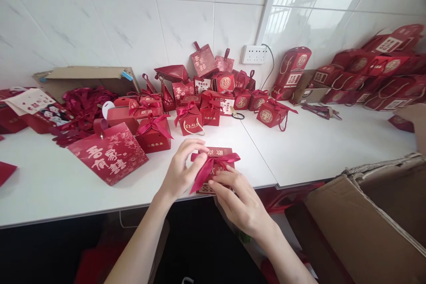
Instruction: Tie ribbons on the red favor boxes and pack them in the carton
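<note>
A small red gift box (219, 151) with gold lettering sits at the front edge of the white table. A crimson ribbon bow (221, 159) is tied across its top, one long tail hanging down the left side. My left hand (184, 166) is at the box's left, its thumb and fingers closed at the left part of the bow. From the right, my right hand (239, 195) rests bent fingers on the front of the box beside the ribbon; its thumb is hidden.
Finished-looking red boxes with bows (189, 120) stand behind my hands. A large red card bag (109, 153) and a heap of dark red ribbons (83, 104) lie left. Red boxes (389, 66) are stacked far right. An open cardboard carton (362, 222) stands below the table at right.
</note>
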Action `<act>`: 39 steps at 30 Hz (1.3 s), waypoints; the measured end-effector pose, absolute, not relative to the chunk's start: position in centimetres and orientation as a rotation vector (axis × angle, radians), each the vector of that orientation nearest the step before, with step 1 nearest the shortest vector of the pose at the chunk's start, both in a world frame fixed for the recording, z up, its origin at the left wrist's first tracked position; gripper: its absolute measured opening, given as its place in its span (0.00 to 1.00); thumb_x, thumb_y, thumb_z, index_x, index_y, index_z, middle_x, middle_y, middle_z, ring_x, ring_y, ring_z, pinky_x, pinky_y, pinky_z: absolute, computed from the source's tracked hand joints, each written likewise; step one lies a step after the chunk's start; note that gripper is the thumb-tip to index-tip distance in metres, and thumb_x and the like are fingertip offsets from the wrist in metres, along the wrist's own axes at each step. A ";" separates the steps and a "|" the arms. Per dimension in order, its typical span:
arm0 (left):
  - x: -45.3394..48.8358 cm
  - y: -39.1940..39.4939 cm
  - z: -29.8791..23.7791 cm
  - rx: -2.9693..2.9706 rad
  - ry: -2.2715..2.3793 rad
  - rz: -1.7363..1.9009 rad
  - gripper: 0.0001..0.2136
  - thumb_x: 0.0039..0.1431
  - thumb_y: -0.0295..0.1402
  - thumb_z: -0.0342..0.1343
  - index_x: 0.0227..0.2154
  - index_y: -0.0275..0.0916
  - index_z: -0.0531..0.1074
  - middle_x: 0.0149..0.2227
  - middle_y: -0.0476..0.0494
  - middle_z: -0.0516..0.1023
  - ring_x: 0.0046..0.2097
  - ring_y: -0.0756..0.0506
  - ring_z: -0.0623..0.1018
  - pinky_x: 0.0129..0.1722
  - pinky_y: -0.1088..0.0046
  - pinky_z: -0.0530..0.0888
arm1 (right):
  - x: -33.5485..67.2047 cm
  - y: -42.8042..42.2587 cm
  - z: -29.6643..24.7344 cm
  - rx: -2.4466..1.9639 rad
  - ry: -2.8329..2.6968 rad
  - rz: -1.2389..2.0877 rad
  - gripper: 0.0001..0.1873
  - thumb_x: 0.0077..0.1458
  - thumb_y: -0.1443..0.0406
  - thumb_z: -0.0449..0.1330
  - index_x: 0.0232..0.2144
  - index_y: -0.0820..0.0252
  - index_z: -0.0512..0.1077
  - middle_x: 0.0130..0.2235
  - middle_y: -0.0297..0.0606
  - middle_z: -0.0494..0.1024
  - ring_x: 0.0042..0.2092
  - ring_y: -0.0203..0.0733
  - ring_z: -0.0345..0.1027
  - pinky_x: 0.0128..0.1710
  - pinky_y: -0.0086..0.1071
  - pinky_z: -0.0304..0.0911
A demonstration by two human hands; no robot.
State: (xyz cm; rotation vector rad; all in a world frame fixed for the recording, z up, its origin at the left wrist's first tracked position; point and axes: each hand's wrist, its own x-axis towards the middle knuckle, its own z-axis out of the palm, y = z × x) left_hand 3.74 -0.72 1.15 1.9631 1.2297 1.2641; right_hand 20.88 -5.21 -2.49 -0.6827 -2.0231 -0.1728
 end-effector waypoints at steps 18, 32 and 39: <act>4.9 -0.2 1.3 1.982 1.327 0.986 0.06 0.53 0.36 0.55 0.26 0.41 0.72 0.45 0.43 0.71 0.52 0.39 0.70 0.55 0.58 0.64 | 18.8 -5.0 -2.9 -0.763 -1.863 -0.261 0.06 0.56 0.74 0.58 0.34 0.60 0.72 0.31 0.34 0.77 0.36 0.36 0.70 0.52 0.41 0.61; 4.8 -0.1 1.1 1.991 1.346 0.961 0.06 0.54 0.35 0.54 0.25 0.42 0.74 0.46 0.46 0.69 0.52 0.42 0.70 0.55 0.61 0.63 | 18.8 -4.7 -3.4 -0.660 -1.851 -0.262 0.06 0.54 0.74 0.61 0.35 0.60 0.72 0.30 0.31 0.79 0.35 0.34 0.71 0.50 0.40 0.61; 4.9 0.0 0.9 2.008 1.337 0.970 0.07 0.54 0.36 0.54 0.25 0.42 0.74 0.46 0.45 0.69 0.51 0.41 0.70 0.55 0.60 0.64 | 19.4 -4.8 -3.1 -0.568 -1.906 -0.197 0.06 0.53 0.74 0.60 0.34 0.61 0.72 0.28 0.30 0.78 0.35 0.34 0.71 0.53 0.43 0.58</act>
